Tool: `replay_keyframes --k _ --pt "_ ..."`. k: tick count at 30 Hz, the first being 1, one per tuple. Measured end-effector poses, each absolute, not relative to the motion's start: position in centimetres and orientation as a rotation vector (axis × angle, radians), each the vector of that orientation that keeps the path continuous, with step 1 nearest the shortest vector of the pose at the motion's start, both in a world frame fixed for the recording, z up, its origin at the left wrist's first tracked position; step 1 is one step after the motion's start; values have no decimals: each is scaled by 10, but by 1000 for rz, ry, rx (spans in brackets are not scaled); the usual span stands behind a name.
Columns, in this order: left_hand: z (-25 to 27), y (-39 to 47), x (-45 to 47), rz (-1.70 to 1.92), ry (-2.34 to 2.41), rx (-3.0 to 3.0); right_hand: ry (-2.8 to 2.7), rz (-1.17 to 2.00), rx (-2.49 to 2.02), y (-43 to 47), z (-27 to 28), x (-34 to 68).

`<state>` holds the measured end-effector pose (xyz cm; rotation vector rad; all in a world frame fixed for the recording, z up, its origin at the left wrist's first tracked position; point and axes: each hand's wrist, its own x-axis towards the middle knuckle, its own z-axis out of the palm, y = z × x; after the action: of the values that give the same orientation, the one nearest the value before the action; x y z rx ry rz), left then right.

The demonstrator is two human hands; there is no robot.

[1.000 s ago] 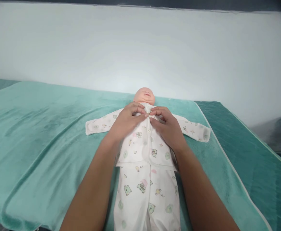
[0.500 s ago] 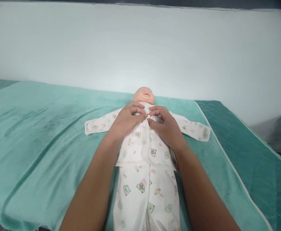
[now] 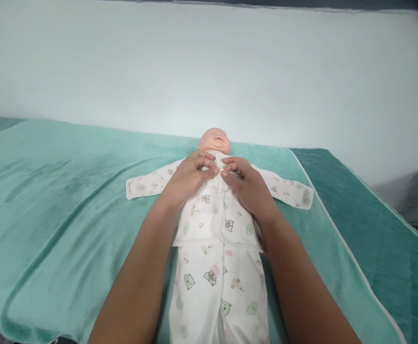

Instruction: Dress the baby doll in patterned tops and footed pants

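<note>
A baby doll (image 3: 214,140) lies on its back, head away from me, arms spread. It wears a white printed baby shirt (image 3: 203,217) with a buttoned front and matching trousers (image 3: 209,296). My left hand (image 3: 192,176) pinches the shirt's front edge at the chest, thumb and fingers together. Opposite it, my right hand (image 3: 244,181) grips the other side of the front opening, its thumb against a small pale button (image 3: 221,171). Another button (image 3: 220,192) shows just below. Whether the upper button sits in its hole is hidden by my fingertips.
A light green plush blanket (image 3: 69,200) lies under the doll, with a long fold on the left. Darker green quilted cloth (image 3: 377,224) covers the bed at the right. A white wall (image 3: 209,67) rises behind the bed.
Both hands stay at the same spot on the chest. My right thumb has shifted slightly up and over the button, which is now more covered.
</note>
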<state>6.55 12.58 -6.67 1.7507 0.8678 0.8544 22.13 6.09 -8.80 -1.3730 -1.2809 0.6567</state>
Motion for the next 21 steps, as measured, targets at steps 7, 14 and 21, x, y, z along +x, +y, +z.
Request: replay_keyframes --k 7,14,21 --pt "-64 124 69 860 925 1798 -1185 665 -1454 61 -84 217" --pt "-63 121 67 873 924 1866 -1067 701 -1420 57 -83 213" --pt "-74 128 72 1023 806 2080 -1022 745 -1342 58 -87 214"
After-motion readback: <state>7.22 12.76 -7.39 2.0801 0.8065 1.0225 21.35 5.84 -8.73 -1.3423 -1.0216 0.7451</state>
